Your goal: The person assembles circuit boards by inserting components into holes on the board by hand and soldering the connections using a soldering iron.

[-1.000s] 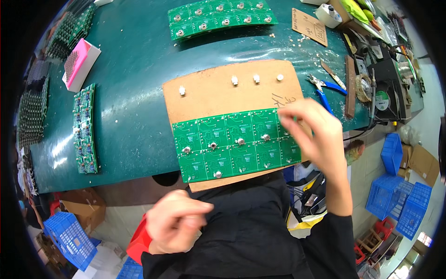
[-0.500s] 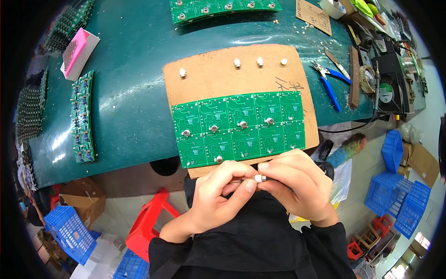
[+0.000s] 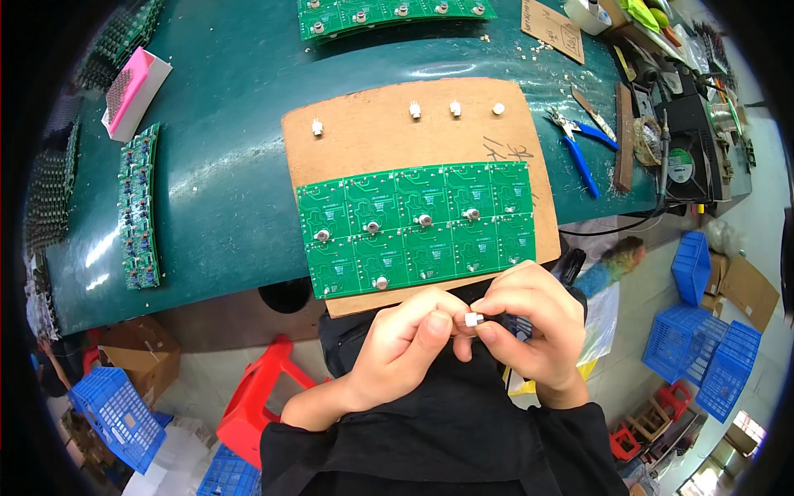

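My right hand [image 3: 538, 331] pinches a small white-based electronic component with a metal cap [image 3: 474, 319] between thumb and fingers, in front of my body. My left hand [image 3: 413, 343] is curled closed beside it, fingertips touching or nearly touching the component's white end. Whether the left fingers hold anything is hidden. Just beyond my hands lies a green circuit board panel [image 3: 405, 252], with several round metal-capped components [image 3: 425, 220] on it. The panel rests on a brown board [image 3: 364, 124]. Loose white components [image 3: 415, 109] stand along that board's far part.
Blue-handled cutters [image 3: 581, 161] and a knife [image 3: 594, 114] lie right on the green table [image 3: 223, 124]. Another panel [image 3: 389, 11] sits at the far edge. Left are a narrow board strip [image 3: 139, 207] and a pink-and-white box [image 3: 136, 93]. A red stool [image 3: 256, 397] stands below.
The component has turned and shifted slightly right in my right fingers. My left thumb has drawn back from it. The whole view has shifted a little.
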Demonstrator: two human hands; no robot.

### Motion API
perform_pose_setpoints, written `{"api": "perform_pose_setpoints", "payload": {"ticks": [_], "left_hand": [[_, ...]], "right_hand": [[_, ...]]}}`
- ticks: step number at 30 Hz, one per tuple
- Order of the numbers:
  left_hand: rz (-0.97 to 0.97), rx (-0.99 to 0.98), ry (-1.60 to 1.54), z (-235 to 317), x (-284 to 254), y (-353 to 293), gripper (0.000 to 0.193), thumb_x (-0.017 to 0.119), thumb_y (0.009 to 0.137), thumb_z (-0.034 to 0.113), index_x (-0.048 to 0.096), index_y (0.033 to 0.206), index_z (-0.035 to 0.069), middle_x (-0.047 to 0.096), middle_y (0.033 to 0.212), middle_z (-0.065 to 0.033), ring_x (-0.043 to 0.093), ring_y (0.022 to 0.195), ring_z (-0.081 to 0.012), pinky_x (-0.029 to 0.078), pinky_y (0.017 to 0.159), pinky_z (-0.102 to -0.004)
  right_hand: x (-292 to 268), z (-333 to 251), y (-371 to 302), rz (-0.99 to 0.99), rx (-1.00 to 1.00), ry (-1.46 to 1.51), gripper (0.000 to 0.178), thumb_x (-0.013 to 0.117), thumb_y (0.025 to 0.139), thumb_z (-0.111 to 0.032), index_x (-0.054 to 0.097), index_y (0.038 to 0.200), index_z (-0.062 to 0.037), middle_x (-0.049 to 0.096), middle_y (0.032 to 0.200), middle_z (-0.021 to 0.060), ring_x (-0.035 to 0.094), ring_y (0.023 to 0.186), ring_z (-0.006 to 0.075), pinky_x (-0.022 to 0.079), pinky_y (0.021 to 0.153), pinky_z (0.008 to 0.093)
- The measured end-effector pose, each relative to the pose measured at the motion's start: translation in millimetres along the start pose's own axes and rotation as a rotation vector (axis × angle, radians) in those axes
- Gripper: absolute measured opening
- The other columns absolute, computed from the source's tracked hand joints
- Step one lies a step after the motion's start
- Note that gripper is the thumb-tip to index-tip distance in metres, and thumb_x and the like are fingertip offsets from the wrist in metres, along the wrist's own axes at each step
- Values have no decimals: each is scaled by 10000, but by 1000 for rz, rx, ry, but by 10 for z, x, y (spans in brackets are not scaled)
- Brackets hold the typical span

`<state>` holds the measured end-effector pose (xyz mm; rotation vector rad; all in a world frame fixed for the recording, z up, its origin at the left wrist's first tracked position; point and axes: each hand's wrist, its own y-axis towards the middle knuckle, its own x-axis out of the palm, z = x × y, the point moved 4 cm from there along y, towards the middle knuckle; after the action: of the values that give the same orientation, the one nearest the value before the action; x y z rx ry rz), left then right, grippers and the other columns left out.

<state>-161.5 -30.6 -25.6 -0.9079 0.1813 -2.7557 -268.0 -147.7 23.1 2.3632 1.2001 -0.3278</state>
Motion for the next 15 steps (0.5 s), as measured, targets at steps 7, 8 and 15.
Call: {"api": "perform_pose_setpoints", "payload": {"ticks": [7,8,15], "left_hand": [[19,34,132,-51,2,-9,206,546,1026,197,575,1079,-1,631,900,-47,606,793,-68,480,723,-210],[11,19,94,-82,-1,-3,195,556,1021,185,574,1080,-1,629,897,-44,605,798,-66,480,718,-209],[16,26,-45,-166,68,64,192,543,1027,184,579,1065,-1,613,871,-34,590,790,-59,477,702,-211]], "right_hand": [[-22,7,-50,-4,-11,-36,286,800,722,9,699,987,-27,667,880,83,634,767,227,502,677,312],[-21,8,-63,-2,-10,-45,286,800,722,9,699,987,-27,667,880,83,634,767,227,502,677,312],[-95,17,-82,26,-18,-126,252,798,727,-4,705,958,-40,681,869,77,646,767,232,506,713,334]]}}
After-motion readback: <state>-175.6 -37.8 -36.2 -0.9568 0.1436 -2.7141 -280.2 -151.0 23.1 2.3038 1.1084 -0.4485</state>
